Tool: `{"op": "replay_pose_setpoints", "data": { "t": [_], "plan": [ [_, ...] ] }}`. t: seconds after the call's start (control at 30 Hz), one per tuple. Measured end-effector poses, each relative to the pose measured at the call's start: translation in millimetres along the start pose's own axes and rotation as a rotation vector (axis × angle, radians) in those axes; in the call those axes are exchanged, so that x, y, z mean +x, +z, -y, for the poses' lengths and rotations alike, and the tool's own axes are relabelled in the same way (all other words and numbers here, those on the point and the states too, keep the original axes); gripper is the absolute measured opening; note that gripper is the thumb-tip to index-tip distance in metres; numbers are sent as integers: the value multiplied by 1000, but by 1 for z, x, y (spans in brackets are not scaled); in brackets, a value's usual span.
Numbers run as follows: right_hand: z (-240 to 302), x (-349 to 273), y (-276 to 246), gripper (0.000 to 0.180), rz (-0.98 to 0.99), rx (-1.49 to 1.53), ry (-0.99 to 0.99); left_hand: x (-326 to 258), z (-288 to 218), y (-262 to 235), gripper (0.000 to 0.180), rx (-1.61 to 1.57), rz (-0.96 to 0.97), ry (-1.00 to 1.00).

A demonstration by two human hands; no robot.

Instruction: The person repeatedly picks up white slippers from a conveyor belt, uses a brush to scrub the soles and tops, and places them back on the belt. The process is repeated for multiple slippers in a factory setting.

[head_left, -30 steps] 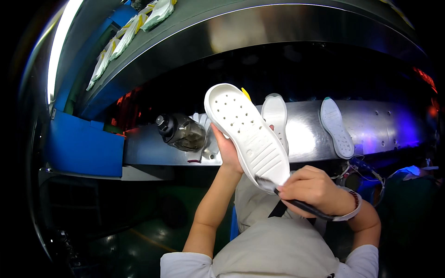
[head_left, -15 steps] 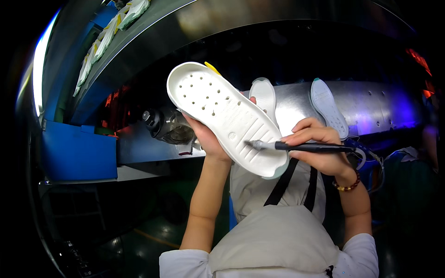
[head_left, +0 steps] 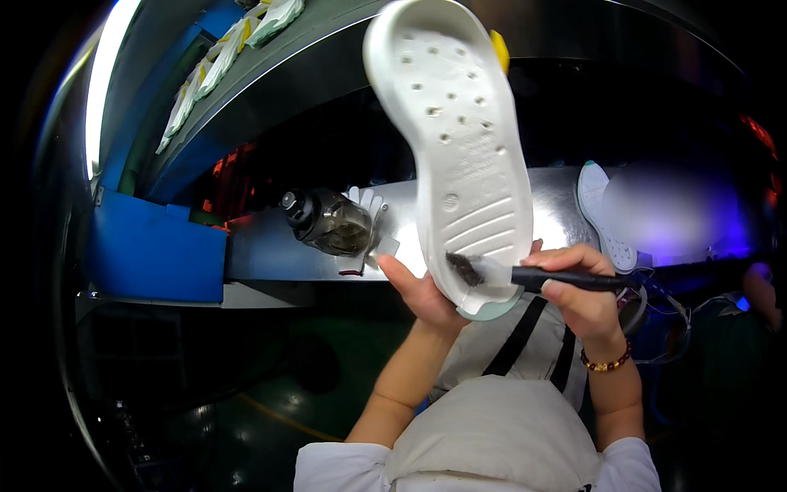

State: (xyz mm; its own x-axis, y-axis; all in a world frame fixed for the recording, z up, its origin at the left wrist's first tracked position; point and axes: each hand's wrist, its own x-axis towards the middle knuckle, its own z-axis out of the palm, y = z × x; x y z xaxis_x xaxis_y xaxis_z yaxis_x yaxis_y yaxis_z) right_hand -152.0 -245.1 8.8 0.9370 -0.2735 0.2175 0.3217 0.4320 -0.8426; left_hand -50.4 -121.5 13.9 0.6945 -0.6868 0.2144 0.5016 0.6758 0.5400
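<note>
A long white shoe sole (head_left: 471, 172) stands nearly upright before me, with small holes in its upper part, curved ridges lower down and a yellow bit on its upper right edge. My left hand (head_left: 426, 297) grips it near its pale green lower end; the thumb shows at the left, and most fingers are hidden behind it. My right hand (head_left: 580, 295) is closed round the black handle of a brush (head_left: 566, 280). The dark bristles lie over the sole's inner face, near its lower end.
On the metal bench (head_left: 254, 254) stand a dark see-through bottle (head_left: 336, 223) and, beside it, a white glove (head_left: 369, 199). Another white sole (head_left: 605, 215) lies at the right. Several more white pieces (head_left: 215, 67) rest on the upper left ledge, above a blue box (head_left: 160, 254).
The sole has swung from a slant to nearly upright and risen. My left hand has shifted to its lower end. The brush has moved from the ridges toward that end.
</note>
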Motion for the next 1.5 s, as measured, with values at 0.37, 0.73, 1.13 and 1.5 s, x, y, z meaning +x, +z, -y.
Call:
{"op": "replay_pose_setpoints", "data": {
  "t": [0.37,0.73,1.13,1.5],
  "plan": [
    [20,14,-2,22,274,-395,-49,1,-11,-15,60,7,-174,-194],
    [42,28,-23,17,599,-444,-17,5,-27,-15,55,144,-17,-386],
    [53,27,-31,16,646,-523,-34,31,-48,23,63,620,-123,-971],
    [54,22,-45,14,670,-735,-7,25,-53,19,56,622,-91,-1049]
  ]
}}
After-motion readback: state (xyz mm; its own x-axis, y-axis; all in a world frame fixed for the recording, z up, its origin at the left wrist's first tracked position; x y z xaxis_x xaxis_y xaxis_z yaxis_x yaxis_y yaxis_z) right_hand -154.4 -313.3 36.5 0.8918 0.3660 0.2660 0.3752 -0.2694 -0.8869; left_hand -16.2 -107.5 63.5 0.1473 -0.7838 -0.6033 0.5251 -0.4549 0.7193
